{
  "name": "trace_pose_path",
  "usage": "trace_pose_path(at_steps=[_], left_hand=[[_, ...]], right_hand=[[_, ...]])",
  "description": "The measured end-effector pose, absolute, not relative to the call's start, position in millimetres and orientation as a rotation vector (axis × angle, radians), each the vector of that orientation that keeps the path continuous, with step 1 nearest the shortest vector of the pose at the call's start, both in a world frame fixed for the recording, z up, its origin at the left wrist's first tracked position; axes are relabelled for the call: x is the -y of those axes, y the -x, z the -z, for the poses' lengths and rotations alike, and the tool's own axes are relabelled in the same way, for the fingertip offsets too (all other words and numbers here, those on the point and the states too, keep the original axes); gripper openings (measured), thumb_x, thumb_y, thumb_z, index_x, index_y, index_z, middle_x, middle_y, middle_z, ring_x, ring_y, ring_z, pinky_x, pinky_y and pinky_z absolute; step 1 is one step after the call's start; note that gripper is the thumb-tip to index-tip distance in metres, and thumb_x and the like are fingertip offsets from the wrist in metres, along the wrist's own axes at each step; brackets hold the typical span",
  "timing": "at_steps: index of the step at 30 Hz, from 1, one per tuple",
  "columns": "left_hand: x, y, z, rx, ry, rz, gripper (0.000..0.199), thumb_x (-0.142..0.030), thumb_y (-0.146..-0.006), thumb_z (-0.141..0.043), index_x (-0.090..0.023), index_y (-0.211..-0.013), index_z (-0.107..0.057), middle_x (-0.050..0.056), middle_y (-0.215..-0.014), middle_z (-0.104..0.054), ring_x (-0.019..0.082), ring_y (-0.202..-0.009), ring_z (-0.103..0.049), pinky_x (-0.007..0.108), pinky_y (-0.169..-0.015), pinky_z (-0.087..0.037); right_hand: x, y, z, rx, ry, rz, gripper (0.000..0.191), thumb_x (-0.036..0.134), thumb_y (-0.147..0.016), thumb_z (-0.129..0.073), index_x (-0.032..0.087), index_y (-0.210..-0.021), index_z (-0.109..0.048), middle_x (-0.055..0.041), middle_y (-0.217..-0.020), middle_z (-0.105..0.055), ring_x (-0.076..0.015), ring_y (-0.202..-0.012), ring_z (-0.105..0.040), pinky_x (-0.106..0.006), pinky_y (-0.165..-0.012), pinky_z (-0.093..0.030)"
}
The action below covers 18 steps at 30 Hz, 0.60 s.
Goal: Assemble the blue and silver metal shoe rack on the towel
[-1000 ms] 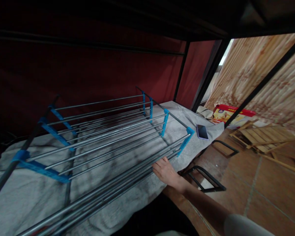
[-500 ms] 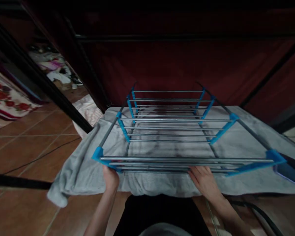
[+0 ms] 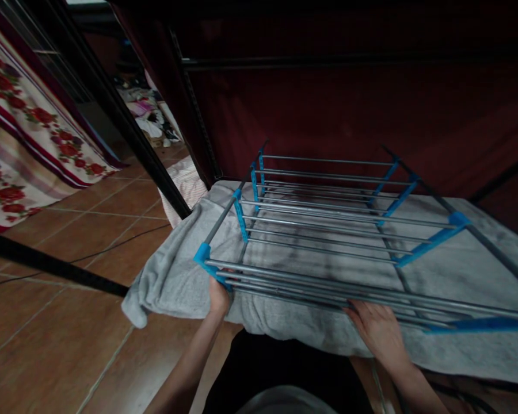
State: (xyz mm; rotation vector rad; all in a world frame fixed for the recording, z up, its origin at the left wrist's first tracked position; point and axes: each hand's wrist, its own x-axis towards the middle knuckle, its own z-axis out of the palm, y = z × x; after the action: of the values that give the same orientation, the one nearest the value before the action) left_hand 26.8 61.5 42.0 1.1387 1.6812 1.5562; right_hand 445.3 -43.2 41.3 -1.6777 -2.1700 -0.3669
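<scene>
A metal rack with grey rods and blue plastic brackets (image 3: 323, 217) stands on a grey cloth (image 3: 176, 276). My left hand (image 3: 220, 294) is closed around its near left corner, by the blue end bracket; some fingertips are hidden behind the bracket and rods. My right hand (image 3: 376, 326) grips the lowest near rods right of the middle, its fingers curled beneath them and partly out of sight. The rack's near right corner runs to the right edge of the view.
A dark red panel (image 3: 328, 115) rises behind the rack. Black metal frame bars (image 3: 155, 167) cross on the left. Beyond them are a tiled floor (image 3: 69, 241) with a thin cable, a flowered curtain (image 3: 43, 126) and a heap of clothes (image 3: 151, 118).
My view has turned left, so rack, cloth and hands appear further right and more of the curtain shows. The phone at the right is out of view. Both hands keep hold of the rack.
</scene>
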Motion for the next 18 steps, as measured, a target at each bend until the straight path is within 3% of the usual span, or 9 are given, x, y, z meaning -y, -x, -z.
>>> trace_pose_path(at_steps=[5,8,14,18], left_hand=[[-53.6,-30.7,-42.0,-1.761,-1.113,-1.628,0.034,-0.046,-0.093,-0.036,-0.022,-0.077,-0.054,0.005,-0.076,-0.061,0.021,-0.075,-0.056,0.037,-0.076,-0.049],[-44.8,-28.9,-39.5,-1.791,-1.108,-1.644,0.033,-0.048,-0.092,-0.039,-0.023,-0.077,-0.052,0.002,-0.073,-0.056,0.02,-0.073,-0.052,0.035,-0.072,-0.047],[-26.1,-14.9,-29.1,-1.738,-1.258,-1.499,0.024,-0.039,-0.078,-0.054,-0.02,-0.088,-0.063,0.005,-0.086,-0.065,0.023,-0.084,-0.058,0.036,-0.083,-0.047],[-24.3,-9.0,-16.4,-1.672,-1.412,-1.309,0.03,-0.04,-0.077,-0.061,-0.019,-0.099,-0.063,0.007,-0.097,-0.068,0.025,-0.092,-0.061,0.04,-0.09,-0.047]], right_hand=[[58.7,-440.9,-42.1,2.12,1.581,0.315,0.033,0.038,-0.101,-0.046,0.019,-0.122,-0.062,-0.0123,-0.113,-0.068,-0.0291,-0.107,-0.06,-0.046,-0.094,-0.041],[77.4,-434.4,-30.1,2.041,1.495,0.252,0.037,0.028,-0.1,-0.045,0.022,-0.136,-0.052,-0.0115,-0.124,-0.064,-0.0277,-0.117,-0.057,-0.046,-0.1,-0.041],[87.5,-427.8,13.4,2.008,1.634,0.188,0.04,0.034,-0.102,-0.04,0.022,-0.139,-0.049,-0.0135,-0.128,-0.061,-0.0289,-0.117,-0.057,-0.046,-0.096,-0.045],[78.5,-434.9,19.1,2.017,1.713,0.209,0.039,0.035,-0.103,-0.036,0.021,-0.135,-0.054,-0.0123,-0.123,-0.065,-0.028,-0.115,-0.058,-0.052,-0.104,-0.038]])
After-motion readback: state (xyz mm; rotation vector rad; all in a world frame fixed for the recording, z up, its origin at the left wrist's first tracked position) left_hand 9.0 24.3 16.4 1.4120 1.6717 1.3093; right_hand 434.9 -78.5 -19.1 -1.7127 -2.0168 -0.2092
